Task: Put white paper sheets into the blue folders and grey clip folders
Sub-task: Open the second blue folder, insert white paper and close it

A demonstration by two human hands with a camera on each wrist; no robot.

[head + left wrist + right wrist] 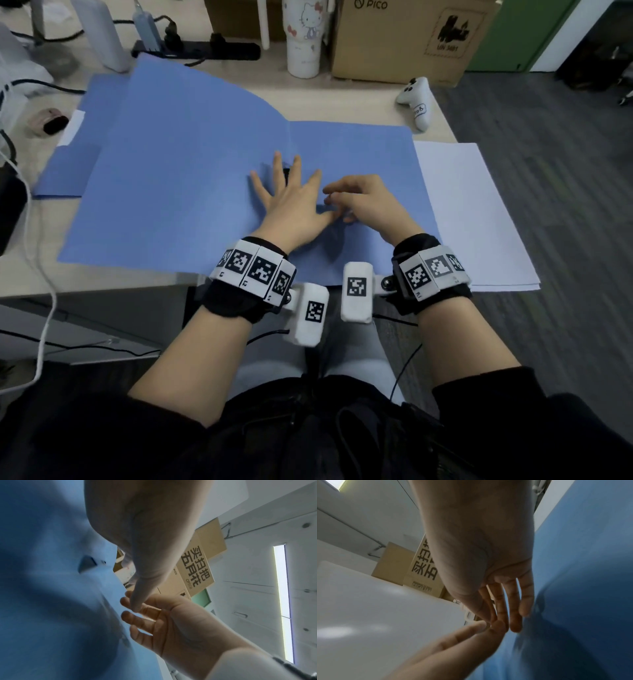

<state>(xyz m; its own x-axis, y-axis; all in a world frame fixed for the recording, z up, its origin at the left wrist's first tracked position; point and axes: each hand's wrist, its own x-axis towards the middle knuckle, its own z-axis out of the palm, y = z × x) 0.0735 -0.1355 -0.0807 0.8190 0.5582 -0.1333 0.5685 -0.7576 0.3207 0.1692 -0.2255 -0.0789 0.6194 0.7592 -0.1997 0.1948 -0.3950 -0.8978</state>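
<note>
A blue folder (178,178) lies open on the desk, its left leaf curving up and its right leaf (359,150) flat. My left hand (291,202) presses flat on the folder near the fold, fingers spread, with a small dark spot showing between two of them. Just to the right, my right hand (356,202) touches the right leaf with loosely bent fingers and holds nothing; its fingertips (515,626) rest on the blue surface beside my left thumb (462,635). A stack of white paper sheets (472,212) lies right of the folder. No grey clip folder is in view.
A second blue folder (68,164) lies under the open one at the left. Behind stand a printed tumbler (303,37), a cardboard box (404,37), a power strip (195,49) and a white controller (416,102). The paper stack overhangs the desk's right edge.
</note>
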